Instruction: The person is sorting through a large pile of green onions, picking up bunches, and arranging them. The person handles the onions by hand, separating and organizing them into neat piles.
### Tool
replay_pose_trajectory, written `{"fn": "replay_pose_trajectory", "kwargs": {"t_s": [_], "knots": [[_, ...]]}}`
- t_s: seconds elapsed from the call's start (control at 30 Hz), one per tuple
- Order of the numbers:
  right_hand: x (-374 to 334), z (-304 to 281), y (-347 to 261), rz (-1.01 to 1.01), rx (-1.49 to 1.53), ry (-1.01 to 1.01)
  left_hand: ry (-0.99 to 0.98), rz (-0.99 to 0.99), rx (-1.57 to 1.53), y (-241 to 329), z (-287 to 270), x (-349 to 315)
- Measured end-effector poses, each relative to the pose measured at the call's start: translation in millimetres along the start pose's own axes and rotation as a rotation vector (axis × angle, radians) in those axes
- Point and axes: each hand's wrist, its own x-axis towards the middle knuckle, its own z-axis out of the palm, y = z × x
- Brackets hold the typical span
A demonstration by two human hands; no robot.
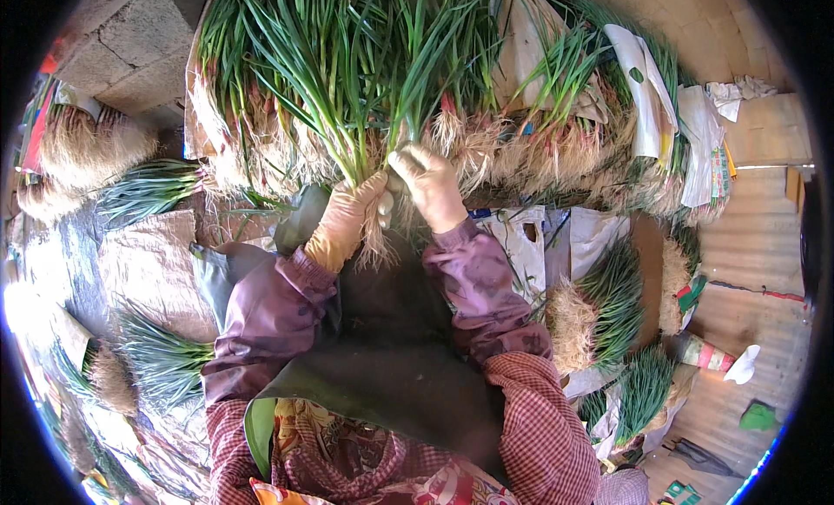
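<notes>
The left hand (349,211) and right hand (432,185) wear thin, cream-yellow gloves (327,251). Shiny mauve-purple oversleeves (276,307), blotched darker, end in gathered cuffs (455,234). Beyond them, the sleeves (547,418) are red-and-white checked. A dark, smooth apron (395,357) with a bright green edge (258,431) covers the front, over clothing (321,444) patterned in red, yellow and white.

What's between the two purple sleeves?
Head view: the dark apron, with pale roots of the green onions in the left hand hanging in front of its upper part.
</notes>
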Motion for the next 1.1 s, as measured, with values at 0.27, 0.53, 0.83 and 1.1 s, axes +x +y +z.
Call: {"fn": "replay_pose_trajectory", "kwargs": {"t_s": [0.27,0.53,0.83,1.1], "knots": [[26,-67,79,-0.075,-0.804,0.126,-0.344,0.009,-0.202,11,7,-22],[13,-15,19,-0.290,0.058,-0.148,-0.457,-0.210,-0.545,-3,-3,-9],[19,12,37,-0.502,-0.837,0.417,-0.156,-0.073,-0.360,-11,-10,2],[8,-91,53,0.095,-1.198,-0.242,-0.343,-0.054,-0.344,1,-4,-15]]}}
